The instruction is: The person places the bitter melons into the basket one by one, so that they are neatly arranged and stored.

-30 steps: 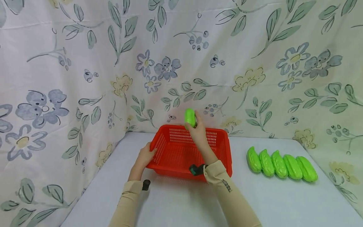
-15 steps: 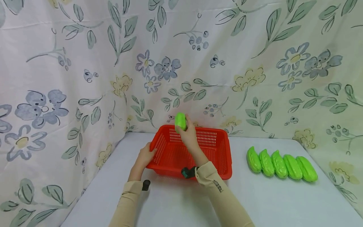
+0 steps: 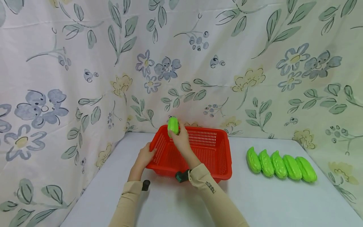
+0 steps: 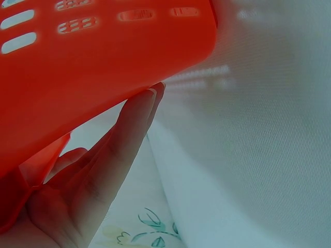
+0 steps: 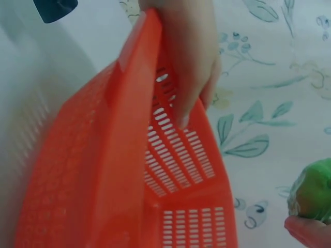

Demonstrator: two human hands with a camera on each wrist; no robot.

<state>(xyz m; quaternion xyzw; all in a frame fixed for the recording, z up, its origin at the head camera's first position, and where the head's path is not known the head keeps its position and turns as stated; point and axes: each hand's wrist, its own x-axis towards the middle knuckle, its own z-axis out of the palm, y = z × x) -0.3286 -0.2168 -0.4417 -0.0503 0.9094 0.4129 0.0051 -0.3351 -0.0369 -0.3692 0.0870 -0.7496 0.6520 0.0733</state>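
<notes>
A red plastic basket (image 3: 211,154) with slotted walls stands on the table. My left hand (image 3: 145,155) grips its left rim, thumb over the inner side; in the left wrist view, the fingers (image 4: 132,116) reach along the outside of the wall. With my right hand (image 3: 182,138) I hold a bright green, elongated fruit-like piece (image 3: 173,125) above the basket's back left corner. In the right wrist view a glossy, clear film shows on this green piece (image 5: 313,191), and the thumb (image 5: 309,232) presses its underside.
Several similar green pieces (image 3: 279,164) lie side by side in a row on the white table (image 3: 272,201), right of the basket. A floral cloth (image 3: 215,94) hangs behind the table and along its left side. Dark wrist cameras (image 3: 181,176) sit at both cuffs.
My right hand has carried the green piece leftward and slightly down, from over the middle of the basket's back rim to its back left corner. The left hand has stayed on the rim.
</notes>
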